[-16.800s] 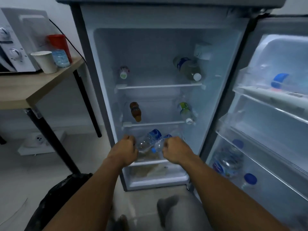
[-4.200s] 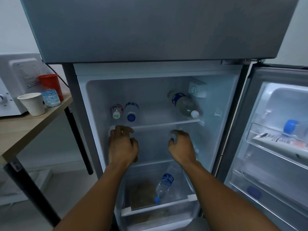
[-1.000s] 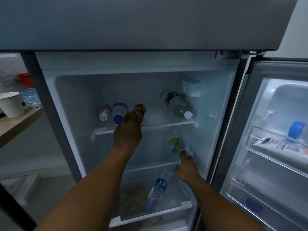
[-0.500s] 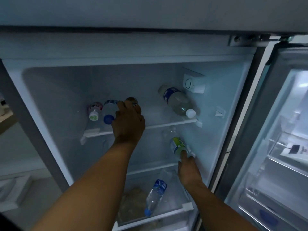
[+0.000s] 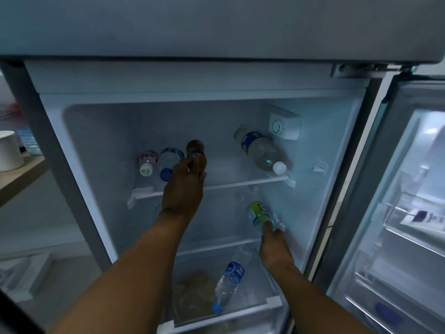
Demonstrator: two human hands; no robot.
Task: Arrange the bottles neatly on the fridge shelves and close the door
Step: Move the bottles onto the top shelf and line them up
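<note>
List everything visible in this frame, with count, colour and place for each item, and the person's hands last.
Fridge: 1, grey outside, white inside; door open at right.
Top shelf: 1, white-edged.
Pink-label bottle: 1, white cap, lying at top shelf left.
Blue-cap bottle: 1, clear, lying beside it.
Brown bottle: 1, dark, third in that row.
Large bottle: 1, clear, blue label, white cap, lying askew at top shelf right.
Green-label bottle: 1, middle shelf right.
Water bottle: 1, blue label and cap, lying in the bottom compartment.
Paper cup: 1, white, on table at left.
Left hand: on the brown bottle.
Right hand: on the green-label bottle's end.
</note>
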